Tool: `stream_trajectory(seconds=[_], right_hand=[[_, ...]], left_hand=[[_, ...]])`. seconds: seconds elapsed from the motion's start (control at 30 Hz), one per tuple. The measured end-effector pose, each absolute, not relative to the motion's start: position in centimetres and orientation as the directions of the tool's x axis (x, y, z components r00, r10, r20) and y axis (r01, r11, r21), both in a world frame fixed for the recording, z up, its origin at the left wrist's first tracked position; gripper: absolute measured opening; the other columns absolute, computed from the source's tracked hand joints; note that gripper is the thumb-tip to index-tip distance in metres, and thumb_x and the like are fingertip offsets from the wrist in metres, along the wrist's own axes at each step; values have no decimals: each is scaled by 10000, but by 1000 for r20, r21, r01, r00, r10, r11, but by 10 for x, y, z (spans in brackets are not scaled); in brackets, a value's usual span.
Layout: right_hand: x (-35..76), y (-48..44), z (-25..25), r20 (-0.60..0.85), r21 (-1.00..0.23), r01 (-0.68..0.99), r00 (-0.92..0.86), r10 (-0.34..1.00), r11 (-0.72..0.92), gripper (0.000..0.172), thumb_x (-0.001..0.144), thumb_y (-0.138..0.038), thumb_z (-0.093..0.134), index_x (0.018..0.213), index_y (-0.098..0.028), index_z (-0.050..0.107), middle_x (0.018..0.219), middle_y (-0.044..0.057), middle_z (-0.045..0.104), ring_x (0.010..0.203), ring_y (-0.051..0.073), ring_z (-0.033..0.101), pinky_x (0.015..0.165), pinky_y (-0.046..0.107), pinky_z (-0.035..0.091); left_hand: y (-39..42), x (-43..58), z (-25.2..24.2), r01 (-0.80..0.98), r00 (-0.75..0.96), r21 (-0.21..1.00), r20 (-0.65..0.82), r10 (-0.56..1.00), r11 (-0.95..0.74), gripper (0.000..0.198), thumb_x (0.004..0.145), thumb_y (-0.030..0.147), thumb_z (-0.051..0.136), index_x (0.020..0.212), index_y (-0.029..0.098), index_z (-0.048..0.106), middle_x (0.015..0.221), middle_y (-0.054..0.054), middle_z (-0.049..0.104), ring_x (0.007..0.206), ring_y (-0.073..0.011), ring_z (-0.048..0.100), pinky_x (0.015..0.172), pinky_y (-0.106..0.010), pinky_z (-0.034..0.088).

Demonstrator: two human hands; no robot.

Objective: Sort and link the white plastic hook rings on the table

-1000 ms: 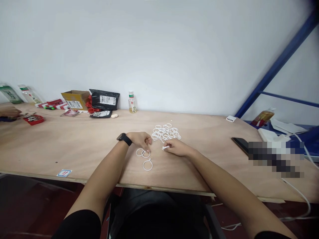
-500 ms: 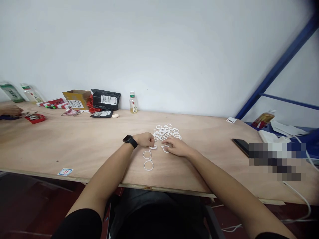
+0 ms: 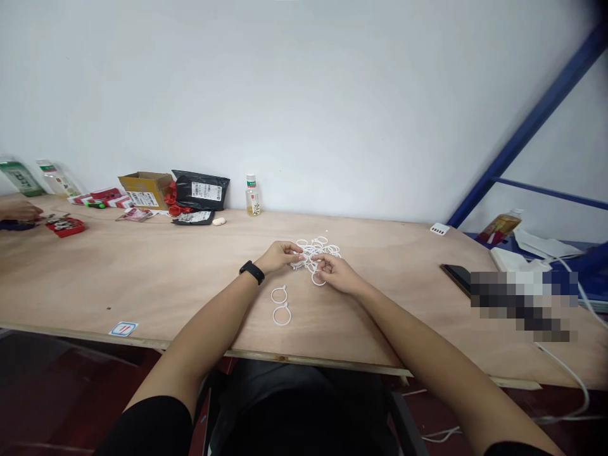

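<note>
Several white plastic curtain rings (image 3: pixel 332 249), each with a small eyelet, lie in a loose pile in front of me. My left hand (image 3: pixel 281 256) is at the pile's near left edge, thumb and finger closed on a white ring that blends into those behind it. Opposite it, my right hand (image 3: pixel 335 273) pinches another curtain ring (image 3: pixel 318 282), whose hoop hangs below the fingers. The fingertips of both hands are close together. Nearer me, two rings lie one below the other: an upper ring (image 3: pixel 279 303) and a lower ring (image 3: pixel 282 323).
Along the wall stand a bottle (image 3: pixel 253 196), a black parcel (image 3: pixel 202 190) and an open carton (image 3: pixel 145 190). At far left, another person's hand (image 3: pixel 19 209) is near a red tray (image 3: pixel 69 231). A phone (image 3: pixel 456 278) and white cables (image 3: pixel 565 364) are on the right.
Both hands have risen from the table toward the pile and drawn closer together, each with a ring. The two rings nearer me stay put.
</note>
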State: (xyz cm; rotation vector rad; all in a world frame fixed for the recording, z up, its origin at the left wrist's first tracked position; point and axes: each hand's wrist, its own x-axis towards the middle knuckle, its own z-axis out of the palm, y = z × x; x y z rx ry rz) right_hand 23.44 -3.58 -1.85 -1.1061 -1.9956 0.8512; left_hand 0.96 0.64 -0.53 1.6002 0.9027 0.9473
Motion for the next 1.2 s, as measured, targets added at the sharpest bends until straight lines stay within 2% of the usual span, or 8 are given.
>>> stream_trajectory(seconds=[0.17,0.33,0.43,0.53,0.6,0.77,0.93,1.2], right_hand=[[236,-28,-24,192,-872,365,-357,914,325,311,701,-247,567,979,-170,683,686,-28,558,519,84,420,503,207,313],[235,-23,-26,134,-958,199,-326,936,206,294,639,-313,687,891,-161,664,747,3,641,624,114,552,562,219,398],[235,-23,-24,105,-979,135,-296,949,151,319,634,-345,719,880,-148,664,691,1,643,548,94,524,502,205,369],[237,-24,-22,74,-978,168,-264,962,122,356,671,-357,696,944,-129,686,519,-49,551,410,62,398,418,194,275],[238,-24,-22,74,-973,191,-256,964,126,368,682,-351,679,970,-123,700,465,-63,512,386,61,377,406,195,266],[240,-25,-20,87,-964,224,-252,964,145,382,666,-319,647,976,-108,722,451,-53,530,396,75,434,429,202,328],[240,-24,-20,96,-951,263,-258,961,165,340,641,-279,612,914,-117,734,475,-34,578,428,94,500,464,210,383],[242,-23,-17,236,-870,405,-160,958,282,216,594,-189,537,688,-146,727,499,-7,599,454,108,483,440,209,326]], left_hand=[[8,13,-12,-39,396,992,122,910,-116,502,621,360,815,1011,86,660,802,-55,697,623,-81,580,596,-219,458],[9,13,-15,10,410,991,119,904,-135,366,725,249,717,1040,77,648,816,-79,717,521,-49,523,522,-195,422],[10,13,-14,45,399,987,124,909,-154,308,753,202,647,1037,82,652,805,-70,715,506,-46,506,513,-190,414],[9,13,-12,71,363,983,130,923,-167,261,748,186,606,980,87,676,775,-57,707,542,-60,525,526,-188,409],[8,14,-10,86,343,980,142,929,-182,233,733,178,584,919,93,695,730,-43,696,559,-69,531,528,-186,398],[3,13,-3,106,309,970,176,935,-218,228,675,140,511,768,105,716,607,-15,659,562,-88,527,574,-202,418],[1,13,-1,98,286,972,177,942,-212,282,655,137,491,786,97,737,606,-23,670,559,-97,537,618,-220,442],[1,14,0,135,277,965,182,944,-226,278,668,148,495,791,101,740,603,-17,660,565,-97,533,616,-215,438]])
